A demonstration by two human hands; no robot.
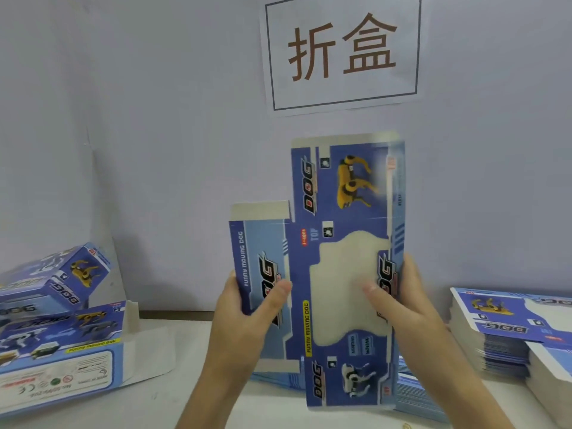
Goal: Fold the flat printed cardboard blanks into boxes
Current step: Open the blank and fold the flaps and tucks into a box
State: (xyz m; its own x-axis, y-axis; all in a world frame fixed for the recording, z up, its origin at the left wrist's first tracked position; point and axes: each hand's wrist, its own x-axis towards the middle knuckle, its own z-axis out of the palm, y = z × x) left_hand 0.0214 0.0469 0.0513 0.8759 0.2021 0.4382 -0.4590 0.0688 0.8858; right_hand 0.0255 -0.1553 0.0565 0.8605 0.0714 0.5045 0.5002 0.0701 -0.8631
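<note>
From the head camera, both hands hold one blank upright above the table, in front of a pale wall. The blank is blue, printed with a yellow robot dog near its top, a white one near its bottom, and the word DOG several times; a cloudy window sits in its middle panel. Its right part is blurred.

The left hand grips the blank's left panel, thumb lying across the printed face and fingers hidden behind the card. That panel angles toward the camera a little, with a plain grey flap above it and another below. The right hand clasps the right edge, thumb pressed on the window and fingers wrapped round the back.

A stack of flat blanks lies at the right on the table, well apart from the held one. More flat blanks lie beneath the held blank, just behind its lower end.

At the left two boxes are piled, the upper one tilted on the lower; the lower box shows an open flap at its right end.

On the wall above hangs a sign with two large brown characters in a dark frame
</note>
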